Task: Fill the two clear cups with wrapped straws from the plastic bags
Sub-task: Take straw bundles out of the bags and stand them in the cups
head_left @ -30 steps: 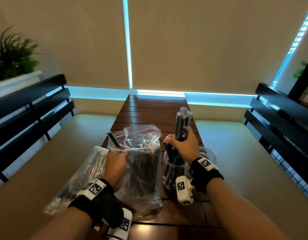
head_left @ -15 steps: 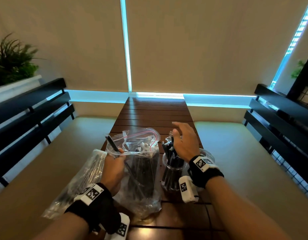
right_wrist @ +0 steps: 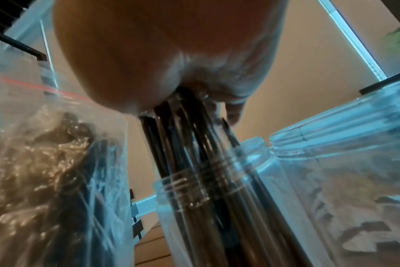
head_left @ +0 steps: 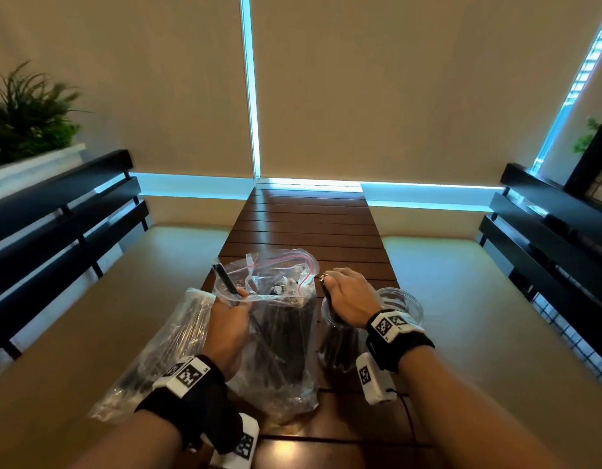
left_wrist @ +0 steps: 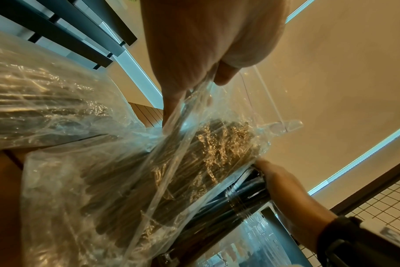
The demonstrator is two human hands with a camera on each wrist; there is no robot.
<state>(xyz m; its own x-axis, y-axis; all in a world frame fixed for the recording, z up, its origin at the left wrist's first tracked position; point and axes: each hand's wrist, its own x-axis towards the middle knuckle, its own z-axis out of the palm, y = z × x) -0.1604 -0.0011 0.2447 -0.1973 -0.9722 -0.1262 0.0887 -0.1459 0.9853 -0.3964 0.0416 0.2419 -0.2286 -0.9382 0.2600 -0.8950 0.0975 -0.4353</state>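
An open zip bag (head_left: 282, 336) of black wrapped straws stands on the wooden table (head_left: 309, 228). My left hand (head_left: 233, 309) grips its near rim together with one straw (head_left: 223, 277) that sticks out; in the left wrist view the left hand (left_wrist: 194, 59) pinches the bag's (left_wrist: 149, 171) edge. A clear cup (head_left: 336, 346) packed with straws stands right of the bag. My right hand (head_left: 347, 292) lies flat on the straw tops; in the right wrist view its palm (right_wrist: 171, 54) presses on the straws (right_wrist: 189, 137) in the cup (right_wrist: 206, 198). A second clear cup (head_left: 406, 301) stands behind my right wrist.
Another plastic bag of straws (head_left: 164, 350) lies at the table's left edge, partly over the bench seat. Cushioned benches with black slatted backs (head_left: 62, 211) flank the narrow table. A planter (head_left: 25, 130) sits at far left. Bare table stretches towards the window blinds.
My right hand let go of the bundle of straws it held upright over the cup, then came down flat onto the straw tops. My left hand kept hold of the bag rim.
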